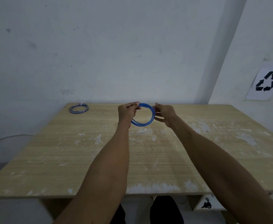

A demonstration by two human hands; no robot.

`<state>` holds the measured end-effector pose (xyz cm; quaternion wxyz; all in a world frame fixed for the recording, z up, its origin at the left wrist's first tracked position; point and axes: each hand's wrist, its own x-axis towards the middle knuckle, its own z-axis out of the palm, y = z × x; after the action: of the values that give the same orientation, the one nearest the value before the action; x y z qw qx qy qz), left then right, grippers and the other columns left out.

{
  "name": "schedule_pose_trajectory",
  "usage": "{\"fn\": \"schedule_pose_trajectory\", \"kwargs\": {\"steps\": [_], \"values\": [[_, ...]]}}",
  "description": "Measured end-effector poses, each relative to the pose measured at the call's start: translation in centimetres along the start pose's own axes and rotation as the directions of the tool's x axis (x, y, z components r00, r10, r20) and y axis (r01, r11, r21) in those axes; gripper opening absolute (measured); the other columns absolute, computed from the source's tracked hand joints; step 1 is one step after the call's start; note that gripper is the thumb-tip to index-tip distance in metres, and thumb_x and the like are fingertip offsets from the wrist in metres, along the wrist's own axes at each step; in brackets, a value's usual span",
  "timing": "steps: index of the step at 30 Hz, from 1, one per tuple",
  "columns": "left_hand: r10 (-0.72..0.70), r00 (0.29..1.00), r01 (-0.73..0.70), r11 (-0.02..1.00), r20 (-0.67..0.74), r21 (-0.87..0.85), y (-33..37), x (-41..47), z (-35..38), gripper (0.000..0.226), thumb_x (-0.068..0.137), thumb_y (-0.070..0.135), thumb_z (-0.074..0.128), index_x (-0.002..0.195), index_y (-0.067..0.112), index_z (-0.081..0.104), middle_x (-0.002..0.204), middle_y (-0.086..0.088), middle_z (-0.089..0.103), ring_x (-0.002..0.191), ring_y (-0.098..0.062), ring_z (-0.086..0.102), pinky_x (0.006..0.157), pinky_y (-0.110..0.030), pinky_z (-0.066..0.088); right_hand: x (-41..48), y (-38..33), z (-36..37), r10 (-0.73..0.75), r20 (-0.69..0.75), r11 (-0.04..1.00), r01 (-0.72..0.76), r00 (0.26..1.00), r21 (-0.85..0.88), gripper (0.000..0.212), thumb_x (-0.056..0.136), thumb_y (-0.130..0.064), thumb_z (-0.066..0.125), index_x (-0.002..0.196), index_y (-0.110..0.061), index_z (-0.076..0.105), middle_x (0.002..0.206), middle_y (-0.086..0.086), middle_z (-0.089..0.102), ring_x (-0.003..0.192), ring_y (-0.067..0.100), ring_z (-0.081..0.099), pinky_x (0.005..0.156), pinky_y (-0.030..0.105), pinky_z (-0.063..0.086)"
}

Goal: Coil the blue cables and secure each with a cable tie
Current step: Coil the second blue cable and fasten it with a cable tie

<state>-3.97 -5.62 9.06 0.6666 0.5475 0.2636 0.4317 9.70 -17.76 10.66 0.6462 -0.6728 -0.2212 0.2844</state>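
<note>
A blue cable wound into a round coil (144,124) hangs in the air above the far middle of the wooden table (84,159). My left hand (127,111) pinches the coil's upper left. My right hand (164,113) grips its right side with thumb and fingers; a thin pale strip, perhaps a cable tie, shows at those fingers. A second coil (78,108), blue and white with a white tie on its far side, lies flat at the table's far left corner.
The table stands against a white wall, with a wall corner at the right carrying a paper recycling sign (264,82). A drawer with keys (206,205) sits below the front edge. My legs are under the table.
</note>
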Motion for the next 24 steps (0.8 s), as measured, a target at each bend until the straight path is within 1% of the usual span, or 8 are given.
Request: {"fn": "schedule_pose_trajectory", "kwargs": {"steps": [3, 5, 7, 11, 14, 16, 20, 24], "values": [[-0.008, 1.0, 0.008, 1.0, -0.018, -0.025, 0.2, 0.2, -0.8, 0.019, 0.089, 0.014, 0.076, 0.103, 0.002, 0.078, 0.076, -0.01, 0.075, 0.05, -0.006, 0.045, 0.049, -0.018, 0.038, 0.4, 1.7, -1.2, 0.01, -0.056, 0.979, -0.021, 0.998, -0.205, 0.005, 0.09, -0.005, 0.071, 0.089, -0.001, 0.075, 0.095, 0.021, 0.073, 0.072, 0.026, 0.067, 0.066, 0.035, 0.061], [-0.013, 1.0, 0.012, 0.999, -0.02, -0.045, 0.5, 0.3, -1.4, 0.02, 0.089, 0.014, 0.076, 0.104, 0.001, 0.077, 0.078, -0.012, 0.075, 0.047, -0.004, 0.044, 0.047, -0.017, 0.037, 0.3, 3.2, -1.5, 0.038, -0.047, 0.926, -0.053, 0.998, -0.373, 0.005, 0.086, 0.0, 0.074, 0.089, 0.005, 0.075, 0.091, 0.022, 0.073, 0.067, 0.028, 0.068, 0.06, 0.035, 0.062], [-0.028, 1.0, 0.028, 0.997, -0.009, -0.072, 1.0, 0.4, -1.9, 0.02, 0.089, 0.013, 0.076, 0.104, 0.0, 0.077, 0.08, -0.014, 0.075, 0.046, -0.004, 0.042, 0.046, -0.016, 0.035, 0.4, 4.5, -0.9, 0.033, -0.059, 0.884, -0.057, 0.998, -0.464, 0.014, 0.086, -0.005, 0.077, 0.088, 0.009, 0.075, 0.082, 0.022, 0.073, 0.064, 0.03, 0.07, 0.067, 0.041, 0.064], [-0.039, 0.999, 0.042, 0.994, 0.036, -0.105, 2.5, 0.7, -2.4, 0.019, 0.089, 0.011, 0.075, 0.102, -0.001, 0.076, 0.079, -0.014, 0.074, 0.046, -0.005, 0.04, 0.044, -0.016, 0.033, 0.4, 5.9, 2.0, -0.068, 0.009, 0.755, 0.058, 0.998, -0.653, 0.045, 0.086, -0.038, 0.079, 0.087, 0.007, 0.076, 0.081, 0.021, 0.076, 0.084, 0.037, 0.074, 0.088, 0.05, 0.058], [-0.017, 0.999, 0.021, 0.997, 0.049, -0.069, 3.3, 1.0, -2.9, 0.017, 0.089, 0.013, 0.075, 0.1, 0.0, 0.077, 0.082, -0.015, 0.074, 0.047, -0.006, 0.04, 0.045, -0.016, 0.035, -0.3, 6.1, 4.0, -0.119, 0.085, 0.629, 0.142, 0.989, -0.764, 0.054, 0.081, -0.048, 0.08, 0.095, 0.004, 0.077, 0.092, 0.021, 0.076, 0.093, 0.034, 0.072, 0.09, 0.044, 0.057], [-0.008, 0.999, 0.01, 0.999, 0.051, -0.037, 3.3, 1.1, -3.4, 0.018, 0.089, 0.013, 0.075, 0.101, 0.0, 0.077, 0.083, -0.016, 0.075, 0.048, -0.006, 0.042, 0.045, -0.016, 0.036, -0.5, 6.4, 4.8, -0.137, 0.105, 0.593, 0.166, 0.985, -0.788, 0.044, 0.078, -0.041, 0.085, 0.094, -0.001, 0.079, 0.093, 0.014, 0.077, 0.085, 0.025, 0.071, 0.083, 0.035, 0.057], [-0.025, 0.999, 0.025, 1.0, 0.04, -0.013, 2.2, 0.8, -4.3, 0.018, 0.089, 0.012, 0.075, 0.101, -0.001, 0.077, 0.081, -0.016, 0.074, 0.048, -0.006, 0.042, 0.045, -0.016, 0.036, -0.1, 6.9, 5.3, -0.145, 0.07, 0.649, 0.148, 0.987, -0.746, 0.019, 0.071, -0.017, 0.091, 0.084, -0.006, 0.082, 0.083, 0.009, 0.078, 0.079, 0.017, 0.072, 0.086, 0.033, 0.058], [-0.038, 0.998, 0.038, 0.999, 0.044, 0.0, 1.4, 0.8, -4.8, 0.018, 0.089, 0.011, 0.075, 0.102, -0.002, 0.077, 0.081, -0.017, 0.074, 0.046, -0.005, 0.042, 0.044, -0.015, 0.035, 0.0, 6.0, 4.4, -0.051, -0.074, 0.904, 0.015, 0.996, -0.427, 0.019, 0.069, -0.001, 0.091, 0.083, 0.001, 0.079, 0.081, 0.016, 0.075, 0.071, 0.025, 0.072, 0.072, 0.03, 0.063]]}}
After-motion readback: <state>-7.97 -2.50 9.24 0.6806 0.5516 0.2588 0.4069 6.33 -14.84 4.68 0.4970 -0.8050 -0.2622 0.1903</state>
